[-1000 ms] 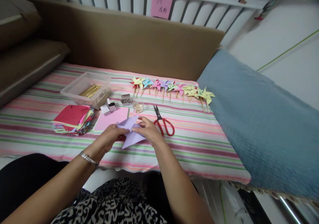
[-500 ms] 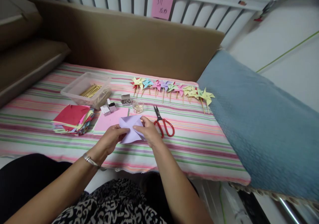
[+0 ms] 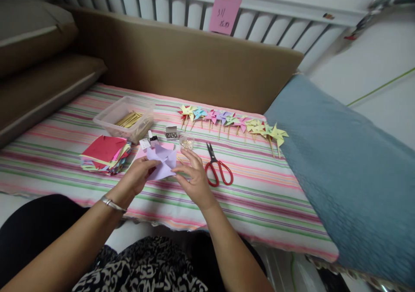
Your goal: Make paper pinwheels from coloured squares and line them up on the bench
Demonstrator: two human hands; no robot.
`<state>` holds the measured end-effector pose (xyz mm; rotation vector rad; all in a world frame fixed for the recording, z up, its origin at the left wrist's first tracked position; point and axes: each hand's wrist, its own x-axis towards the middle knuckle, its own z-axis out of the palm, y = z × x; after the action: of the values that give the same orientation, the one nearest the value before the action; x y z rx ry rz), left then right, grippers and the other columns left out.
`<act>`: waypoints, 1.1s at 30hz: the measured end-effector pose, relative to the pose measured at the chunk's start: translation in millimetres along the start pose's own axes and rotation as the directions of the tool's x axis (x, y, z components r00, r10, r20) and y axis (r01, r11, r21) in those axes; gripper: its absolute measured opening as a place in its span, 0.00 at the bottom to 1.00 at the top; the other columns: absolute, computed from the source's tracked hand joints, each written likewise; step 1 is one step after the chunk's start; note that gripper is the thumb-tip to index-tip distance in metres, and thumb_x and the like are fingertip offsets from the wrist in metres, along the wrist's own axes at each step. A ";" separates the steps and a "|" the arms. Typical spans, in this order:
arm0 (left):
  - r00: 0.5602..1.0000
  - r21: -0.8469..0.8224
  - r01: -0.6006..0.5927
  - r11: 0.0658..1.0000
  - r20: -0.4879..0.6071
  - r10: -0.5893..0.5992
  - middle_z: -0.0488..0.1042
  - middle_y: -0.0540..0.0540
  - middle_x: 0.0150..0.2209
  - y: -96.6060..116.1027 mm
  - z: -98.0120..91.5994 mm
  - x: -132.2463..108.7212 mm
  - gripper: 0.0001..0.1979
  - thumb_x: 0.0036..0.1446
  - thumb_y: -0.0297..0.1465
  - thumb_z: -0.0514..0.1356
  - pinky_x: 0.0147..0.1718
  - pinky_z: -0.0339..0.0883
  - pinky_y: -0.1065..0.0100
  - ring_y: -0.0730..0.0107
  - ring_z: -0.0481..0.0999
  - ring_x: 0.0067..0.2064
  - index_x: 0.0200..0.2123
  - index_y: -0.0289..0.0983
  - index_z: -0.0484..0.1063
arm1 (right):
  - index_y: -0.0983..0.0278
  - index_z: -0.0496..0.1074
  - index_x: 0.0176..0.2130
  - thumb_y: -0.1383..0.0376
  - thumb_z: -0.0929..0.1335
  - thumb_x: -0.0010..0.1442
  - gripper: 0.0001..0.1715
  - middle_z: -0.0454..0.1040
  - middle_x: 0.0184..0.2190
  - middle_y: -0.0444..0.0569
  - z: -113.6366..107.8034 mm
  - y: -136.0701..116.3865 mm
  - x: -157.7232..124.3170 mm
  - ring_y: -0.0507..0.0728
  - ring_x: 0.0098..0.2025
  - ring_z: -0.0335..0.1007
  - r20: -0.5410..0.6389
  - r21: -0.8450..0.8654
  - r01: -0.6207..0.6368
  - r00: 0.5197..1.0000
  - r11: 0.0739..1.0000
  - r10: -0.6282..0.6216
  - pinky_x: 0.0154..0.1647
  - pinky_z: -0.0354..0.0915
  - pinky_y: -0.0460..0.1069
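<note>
My left hand [image 3: 140,174] pinches a folded lilac paper [image 3: 161,161] just above the striped cloth [image 3: 259,201]. My right hand [image 3: 192,177] sits to its right with fingers partly spread; its thumb and forefinger touch the paper's right edge. A pink sheet [image 3: 168,146] peeks out behind the lilac paper. Red-handled scissors [image 3: 218,166] lie right beside my right hand. A small clear cup of gold pins [image 3: 187,143] stands just beyond my fingers.
A clear tub of wooden sticks [image 3: 125,120] and a stack of coloured paper squares [image 3: 105,153] lie at the left. Two small boxes [image 3: 171,132] sit near the cup. A row of several finished pinwheels [image 3: 231,121] lines the back. A blue cushion [image 3: 340,162] rises on the right.
The lilac paper has been lifted and turned toward my left hand. My right hand has loosened its grip and its fingers have spread. The view shifted slightly right.
</note>
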<state>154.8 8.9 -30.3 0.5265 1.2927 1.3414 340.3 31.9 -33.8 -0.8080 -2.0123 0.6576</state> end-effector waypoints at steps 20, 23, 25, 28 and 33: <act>0.994 0.139 -0.027 0.990 0.105 0.012 0.78 0.46 0.26 -12.8 18.6 -8.6 0.11 0.35 0.28 0.70 0.31 0.64 0.68 0.68 0.74 0.26 0.27 0.33 0.78 | 0.60 0.74 0.27 0.67 0.71 0.52 0.04 0.67 0.57 0.51 6.8 2.2 3.4 0.61 0.64 0.53 -0.099 0.041 -0.182 0.978 0.982 0.185 0.63 0.51 0.61; 0.989 0.155 -0.028 0.987 0.144 0.005 0.78 0.46 0.26 -12.8 19.9 -10.4 0.11 0.37 0.28 0.69 0.31 0.64 0.69 0.69 0.74 0.27 0.29 0.33 0.79 | 0.61 0.73 0.27 0.67 0.72 0.52 0.04 0.67 0.56 0.53 8.1 3.3 3.1 0.61 0.64 0.53 -0.103 0.035 -0.188 0.976 0.981 0.191 0.63 0.51 0.60; 0.986 0.151 -0.030 0.988 0.167 0.005 0.79 0.46 0.27 -12.2 20.6 -11.6 0.10 0.38 0.28 0.69 0.32 0.64 0.69 0.68 0.74 0.28 0.29 0.34 0.79 | 0.61 0.73 0.27 0.67 0.72 0.52 0.04 0.67 0.56 0.53 8.6 3.6 3.1 0.61 0.63 0.53 -0.104 0.040 -0.201 0.973 0.979 0.205 0.63 0.51 0.60; 0.985 0.121 -0.026 0.992 0.175 0.005 0.79 0.46 0.27 -11.3 21.5 -12.8 0.09 0.39 0.29 0.69 0.31 0.64 0.69 0.69 0.74 0.28 0.29 0.34 0.79 | 0.61 0.73 0.26 0.67 0.72 0.52 0.04 0.68 0.56 0.52 8.7 3.7 3.1 0.60 0.63 0.54 -0.108 0.048 -0.224 0.968 0.973 0.228 0.63 0.51 0.60; 0.981 0.125 -0.026 0.992 0.192 0.001 0.79 0.44 0.30 -11.9 22.6 -12.8 0.12 0.39 0.30 0.69 0.35 0.66 0.67 0.66 0.76 0.31 0.31 0.34 0.79 | 0.61 0.73 0.26 0.69 0.72 0.51 0.04 0.69 0.55 0.53 10.2 3.8 2.6 0.60 0.62 0.55 -0.115 0.054 -0.238 0.963 0.970 0.243 0.63 0.52 0.60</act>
<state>182.8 3.0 -29.5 0.7356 1.2215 1.1933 331.5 34.8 -40.2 -1.0547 -1.8019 0.7642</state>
